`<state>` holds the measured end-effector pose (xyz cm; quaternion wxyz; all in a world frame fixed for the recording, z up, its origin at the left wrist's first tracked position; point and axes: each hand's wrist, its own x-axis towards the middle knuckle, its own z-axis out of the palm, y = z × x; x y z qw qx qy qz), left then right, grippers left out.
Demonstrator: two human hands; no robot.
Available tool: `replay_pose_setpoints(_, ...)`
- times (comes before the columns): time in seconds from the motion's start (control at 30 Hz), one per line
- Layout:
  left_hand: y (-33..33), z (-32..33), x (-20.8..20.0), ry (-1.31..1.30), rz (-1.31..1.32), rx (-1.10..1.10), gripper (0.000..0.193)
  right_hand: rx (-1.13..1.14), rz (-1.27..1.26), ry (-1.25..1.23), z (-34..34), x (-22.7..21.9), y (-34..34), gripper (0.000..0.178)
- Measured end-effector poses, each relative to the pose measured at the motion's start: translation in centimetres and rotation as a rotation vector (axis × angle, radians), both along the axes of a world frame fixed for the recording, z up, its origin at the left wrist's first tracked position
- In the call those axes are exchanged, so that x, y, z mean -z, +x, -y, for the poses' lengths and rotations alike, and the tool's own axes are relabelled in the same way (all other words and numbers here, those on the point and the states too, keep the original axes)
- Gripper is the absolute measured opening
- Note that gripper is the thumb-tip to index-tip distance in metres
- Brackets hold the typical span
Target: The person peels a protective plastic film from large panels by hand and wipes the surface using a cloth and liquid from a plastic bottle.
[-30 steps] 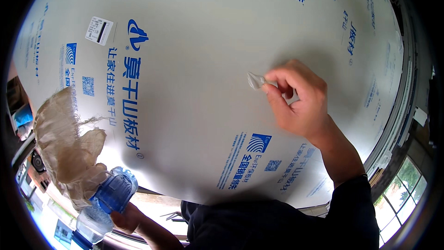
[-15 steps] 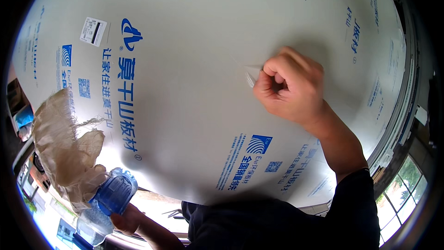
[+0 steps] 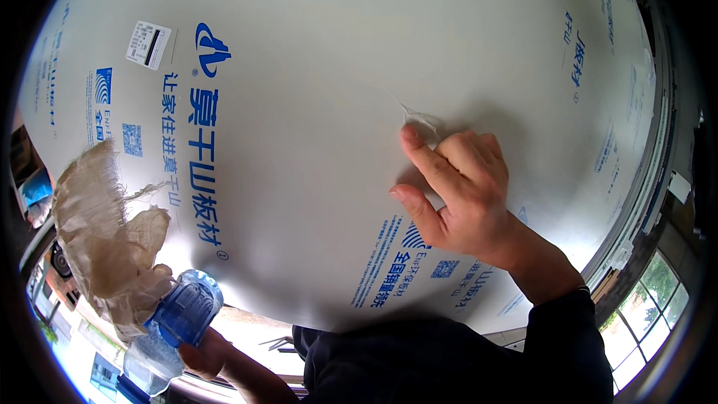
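Observation:
A large pale board (image 3: 299, 105) with blue printing and a thin clear film on its face fills the view. My right hand (image 3: 467, 194) is over the middle right of it. Its index finger is stretched out to a loose, wrinkled bit of clear film (image 3: 420, 114), the thumb standing apart below. At lower left, my left hand (image 3: 206, 355) is wrapped round a clear plastic bottle (image 3: 183, 310) with a blue label, held tilted. A frayed beige cloth (image 3: 93, 239) hangs against the bottle; whether my fingers also grip it is hidden.
A white sticker (image 3: 148, 45) is on the board's upper left. Along the right, stacked board edges (image 3: 649, 179) curve down toward a window (image 3: 647, 314) with dark bars. Assorted items, one of them blue (image 3: 36, 187), lie beyond the left edge.
My right hand has gone from a closed pinch by the film to stretched index finger and parted thumb, moving down and slightly left. My left hand, bottle and cloth stay nearly still.

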<state>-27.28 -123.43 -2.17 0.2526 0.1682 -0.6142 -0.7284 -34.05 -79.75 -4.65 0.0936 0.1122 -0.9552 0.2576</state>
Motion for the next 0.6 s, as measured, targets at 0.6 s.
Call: replay_pose_setpoints(0.6, -1.2, -1.7, 0.1, 0.033, -0.006, -0.409, 0.061, -0.014, -0.016, 0.029, -1.2, -0.4, 0.4, 0.049)
